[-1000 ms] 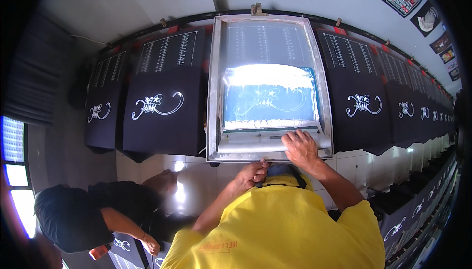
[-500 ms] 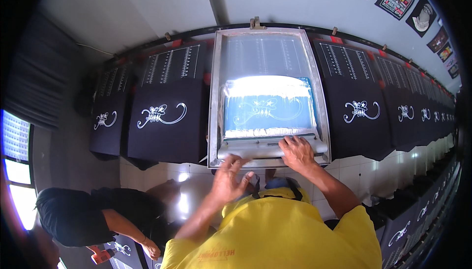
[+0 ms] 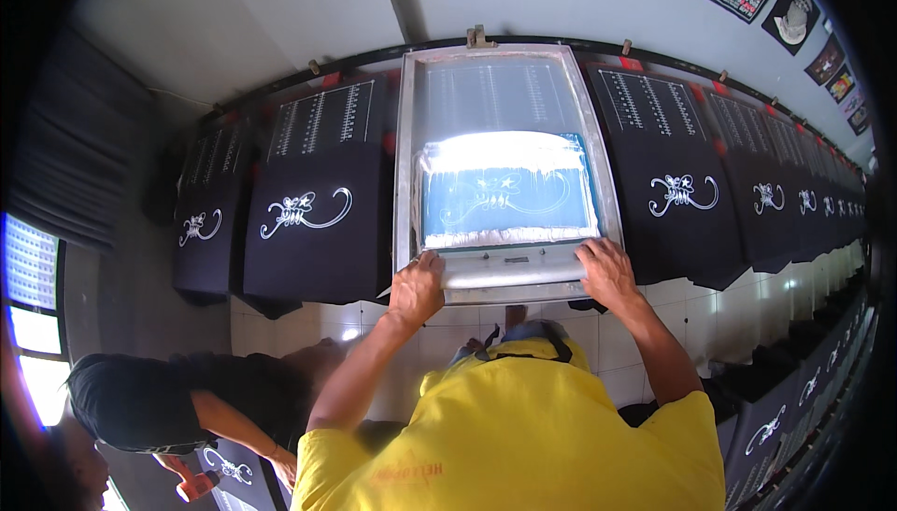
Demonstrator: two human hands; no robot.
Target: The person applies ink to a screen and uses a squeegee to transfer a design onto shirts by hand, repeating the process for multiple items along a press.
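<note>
Left hand point(image 3: 417, 289) moved up onto the squeegee point(image 3: 509, 270), mid-frame; right hand point(image 3: 607, 274) slid right. Fingers wrapped round its ends, thumbs hidden. Black cloths point(image 3: 318, 263) both sides; co-worker point(image 3: 140, 404) lower left, legs murky.

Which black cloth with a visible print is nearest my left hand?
The black cloth immediately left of the frame: its lower right corner is beside your left hand. The others showing prints lie farther from it.

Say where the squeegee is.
Head view, just right of centre: the squeegee lies at the near end of the screen frame, between left hand and right hand.
</note>
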